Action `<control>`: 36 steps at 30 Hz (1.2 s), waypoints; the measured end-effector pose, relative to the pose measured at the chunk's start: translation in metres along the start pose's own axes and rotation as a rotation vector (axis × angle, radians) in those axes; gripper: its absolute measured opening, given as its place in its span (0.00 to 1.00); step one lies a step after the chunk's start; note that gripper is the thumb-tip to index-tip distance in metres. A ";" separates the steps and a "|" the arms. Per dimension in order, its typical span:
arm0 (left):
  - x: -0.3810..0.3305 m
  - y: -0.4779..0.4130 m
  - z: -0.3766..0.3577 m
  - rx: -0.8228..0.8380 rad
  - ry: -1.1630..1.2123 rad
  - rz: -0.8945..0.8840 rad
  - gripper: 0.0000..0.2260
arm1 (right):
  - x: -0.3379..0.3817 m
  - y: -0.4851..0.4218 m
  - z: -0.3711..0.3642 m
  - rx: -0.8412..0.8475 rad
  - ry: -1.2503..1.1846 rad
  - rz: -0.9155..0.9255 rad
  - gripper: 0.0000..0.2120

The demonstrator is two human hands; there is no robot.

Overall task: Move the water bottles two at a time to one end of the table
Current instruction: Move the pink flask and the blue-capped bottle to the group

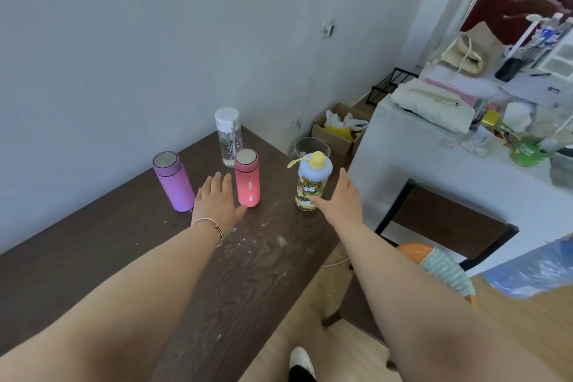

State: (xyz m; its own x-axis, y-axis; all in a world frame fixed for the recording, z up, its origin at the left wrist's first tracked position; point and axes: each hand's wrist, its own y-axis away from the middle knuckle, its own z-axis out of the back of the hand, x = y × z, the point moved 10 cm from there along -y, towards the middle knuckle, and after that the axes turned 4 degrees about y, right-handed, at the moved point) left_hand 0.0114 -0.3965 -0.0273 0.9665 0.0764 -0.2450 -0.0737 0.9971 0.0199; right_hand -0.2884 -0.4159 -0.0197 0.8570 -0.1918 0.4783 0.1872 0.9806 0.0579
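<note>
Several bottles stand upright at the far end of the dark wooden table (93, 257). A purple flask (173, 182) is on the left, a pink flask (247, 178) in the middle, and a clear bottle with a white cap (228, 137) behind the pink one. A clear cartoon-print bottle with a pale blue lid and yellow knob (311, 184) stands near the right edge. My left hand (217, 200) is open between the purple and pink flasks, its thumb by the pink flask's base. My right hand (339, 200) is open just right of the cartoon bottle, thumb near it.
A clear glass jar (311, 146) sits behind the cartoon bottle at the table's right edge. A cardboard box (338, 130) is on the floor beyond. A cluttered white counter (434, 149) stands to the right, with an orange stool (415, 250) below it.
</note>
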 end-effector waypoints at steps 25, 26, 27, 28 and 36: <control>0.002 -0.058 -0.042 -0.213 0.729 0.502 0.27 | 0.007 -0.087 -0.040 0.220 -0.421 0.203 0.39; 0.001 -0.055 -0.041 -0.213 0.730 0.501 0.27 | 0.008 -0.087 -0.040 0.221 -0.420 0.203 0.39; 0.000 -0.052 -0.041 -0.212 0.730 0.503 0.27 | 0.009 -0.087 -0.039 0.226 -0.420 0.204 0.39; 0.000 -0.049 -0.040 -0.214 0.729 0.507 0.26 | 0.011 -0.087 -0.040 0.233 -0.420 0.205 0.39; 0.010 -0.014 -0.025 -0.276 0.764 0.554 0.25 | 0.034 -0.075 -0.040 0.257 -0.413 0.263 0.39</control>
State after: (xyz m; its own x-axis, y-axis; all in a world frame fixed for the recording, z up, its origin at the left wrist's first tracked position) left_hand 0.0157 -0.4093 -0.0537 0.3665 0.4162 -0.8321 -0.6173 0.7780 0.1173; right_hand -0.2543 -0.4974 -0.0431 0.5899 0.0419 0.8064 -0.1755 0.9814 0.0773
